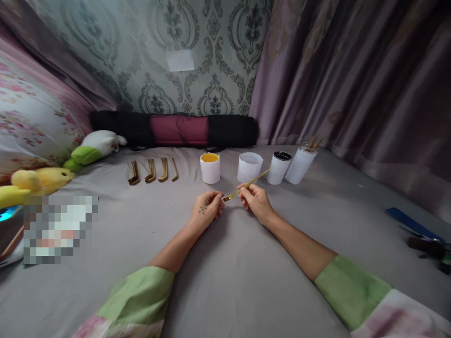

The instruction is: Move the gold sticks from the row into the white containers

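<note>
A slim paintbrush (253, 180) with a yellow handle is pinched in my right hand (258, 202). Its brown bristles point left and down, and the handle rises to the right. My left hand (207, 206) is closed just beside the bristle end, thumb and fingers together; whatever they may hold is hidden. Beyond my hands stand a white-wrapped cup (210, 173) with yellow inside, a wide whitish cup (250, 168), a white-wrapped cup with a dark inside (277, 172) and a tall white-wrapped jar (300, 165) with wooden sticks in it.
Several groups of gold-coloured L-shaped rods (150, 171) lie at the back left. A black and maroon roll (179, 129) runs along the wall. Plush toys (45, 180) and a blurred-out object (59, 230) are at the left. A blue strip (412, 223) lies at the right.
</note>
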### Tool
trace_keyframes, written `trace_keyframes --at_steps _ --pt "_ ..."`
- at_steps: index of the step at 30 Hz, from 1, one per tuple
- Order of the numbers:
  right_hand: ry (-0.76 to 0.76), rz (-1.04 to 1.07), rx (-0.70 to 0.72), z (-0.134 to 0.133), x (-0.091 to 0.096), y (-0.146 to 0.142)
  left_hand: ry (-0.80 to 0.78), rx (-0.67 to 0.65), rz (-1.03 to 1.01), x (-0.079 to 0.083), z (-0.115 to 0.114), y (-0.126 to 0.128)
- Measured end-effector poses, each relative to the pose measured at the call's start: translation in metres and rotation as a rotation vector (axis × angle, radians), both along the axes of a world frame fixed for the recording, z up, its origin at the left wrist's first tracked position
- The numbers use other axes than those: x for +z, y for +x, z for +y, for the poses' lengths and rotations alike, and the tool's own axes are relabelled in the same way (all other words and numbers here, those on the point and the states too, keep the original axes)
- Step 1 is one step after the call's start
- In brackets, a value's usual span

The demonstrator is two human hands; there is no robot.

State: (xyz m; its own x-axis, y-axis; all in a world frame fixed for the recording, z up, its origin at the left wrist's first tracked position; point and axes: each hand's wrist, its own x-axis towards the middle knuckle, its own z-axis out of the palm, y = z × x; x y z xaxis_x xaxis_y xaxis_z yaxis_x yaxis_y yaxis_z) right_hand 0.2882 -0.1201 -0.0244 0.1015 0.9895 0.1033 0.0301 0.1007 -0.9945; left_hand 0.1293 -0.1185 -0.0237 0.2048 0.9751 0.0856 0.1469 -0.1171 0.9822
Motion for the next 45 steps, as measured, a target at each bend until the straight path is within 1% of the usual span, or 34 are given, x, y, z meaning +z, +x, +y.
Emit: trace_keyframes --at_steps 5,12,19,26,32,37,45 --pt "0.017 -0.01 -0.004 0.0005 -0.0024 0.0016 -0.103 -0.023 -0.062 0.0053 -0.0033 0.0029" --pt "0.018 -0.024 -0.01 0.0009 -0.0012 0.0009 -0.297 -0.113 -0.233 0.0038 -0.0028 0.0039" --pt "0.018 -0.025 0.006 -0.0001 -0.0009 0.0008 -0.472 -0.238 -0.43 0.0044 -0.0018 0.0001" --pt "-0.004 -0.017 0.018 -0.0014 -0.0001 0.0006 -0.624 -0.254 -0.507 0.0089 -0.0026 0.0007" --pt "0.004 -0.021 0.021 -0.0008 -0.0022 0.0015 -0.685 -0.293 -0.561 0.0077 -0.0008 -0.0005" --pt "-0.034 -0.018 0.009 -0.0024 -0.0001 0.0018 -0.699 -0.322 -0.585 0.0034 0.0024 -0.0015" --pt "-0.064 0.003 -0.014 -0.0021 -0.0011 0.005 -0.743 -0.324 -0.586 0.0057 0.0028 -0.0022"
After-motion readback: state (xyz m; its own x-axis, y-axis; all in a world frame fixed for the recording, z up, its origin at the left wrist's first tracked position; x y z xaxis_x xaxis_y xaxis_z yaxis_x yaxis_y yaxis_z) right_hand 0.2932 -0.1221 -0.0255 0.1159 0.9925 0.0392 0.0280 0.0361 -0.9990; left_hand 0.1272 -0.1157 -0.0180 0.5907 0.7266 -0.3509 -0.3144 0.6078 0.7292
